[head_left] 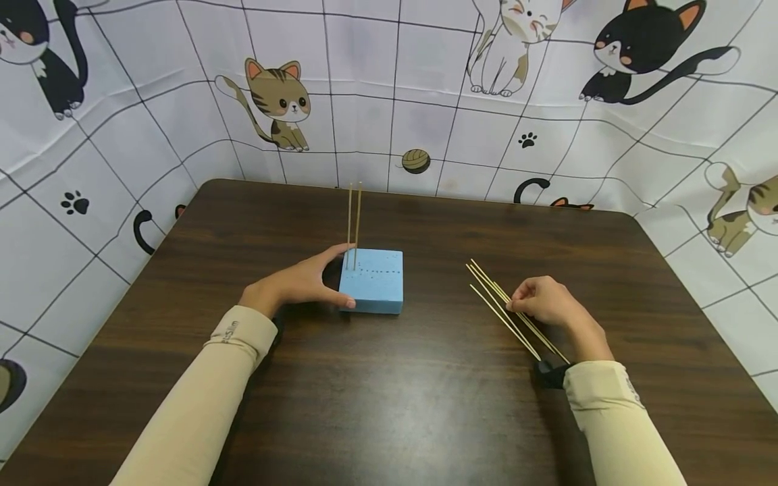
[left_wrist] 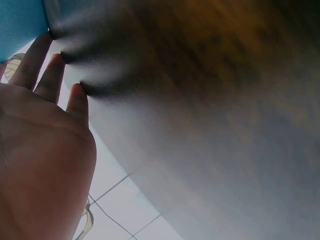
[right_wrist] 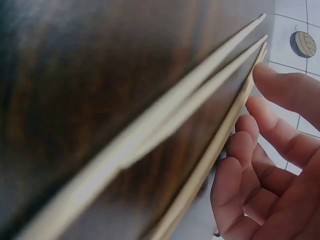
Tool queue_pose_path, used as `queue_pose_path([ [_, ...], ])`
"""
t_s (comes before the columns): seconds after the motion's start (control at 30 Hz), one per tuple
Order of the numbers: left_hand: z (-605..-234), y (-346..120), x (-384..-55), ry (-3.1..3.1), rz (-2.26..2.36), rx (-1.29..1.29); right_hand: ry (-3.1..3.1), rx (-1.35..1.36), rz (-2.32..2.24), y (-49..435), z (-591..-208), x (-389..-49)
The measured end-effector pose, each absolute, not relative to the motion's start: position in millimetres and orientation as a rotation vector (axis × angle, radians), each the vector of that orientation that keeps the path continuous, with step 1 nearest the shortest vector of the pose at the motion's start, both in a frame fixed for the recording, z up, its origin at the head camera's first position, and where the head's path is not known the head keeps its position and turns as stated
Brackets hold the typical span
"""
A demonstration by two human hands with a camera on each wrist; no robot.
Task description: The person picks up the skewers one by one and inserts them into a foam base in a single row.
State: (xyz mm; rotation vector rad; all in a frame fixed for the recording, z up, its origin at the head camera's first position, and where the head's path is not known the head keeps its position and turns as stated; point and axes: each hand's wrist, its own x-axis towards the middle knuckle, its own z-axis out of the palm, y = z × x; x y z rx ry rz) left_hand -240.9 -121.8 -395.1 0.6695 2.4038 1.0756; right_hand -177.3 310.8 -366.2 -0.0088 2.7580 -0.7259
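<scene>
My left hand (head_left: pixel 296 283) holds a blue foam block (head_left: pixel 377 287) at its left side, thumb at the near edge and index finger at the far edge. Two thin wooden skewers (head_left: pixel 349 223) stand upright in the block's far left corner, beside a dotted row of small holes. In the left wrist view, the other fingertips (left_wrist: pixel 76 102) reach down to the table by the block (left_wrist: pixel 20 25). On the right, several loose skewers (head_left: pixel 505 322) lie slantwise. There my right hand (head_left: pixel 547 302) pinches a skewer (right_wrist: pixel 220 137) between thumb and index finger, its other fingers curled.
Both hands work over a dark brown wooden table (head_left: pixel 389 378). Behind it and along the sides hangs a white gridded sheet (head_left: pixel 365 121) printed with cartoon cats. A dark wrist strap (head_left: pixel 552 374) shows beneath the right cuff.
</scene>
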Motion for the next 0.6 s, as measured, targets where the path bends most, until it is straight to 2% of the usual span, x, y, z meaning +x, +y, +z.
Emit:
queue_pose_path([
  [0.6, -393.7, -121.7, -240.8, 2.413, 1.051, 0.644, 2.732, 0.044, -0.665, 309.5, -368.7, -179.3],
])
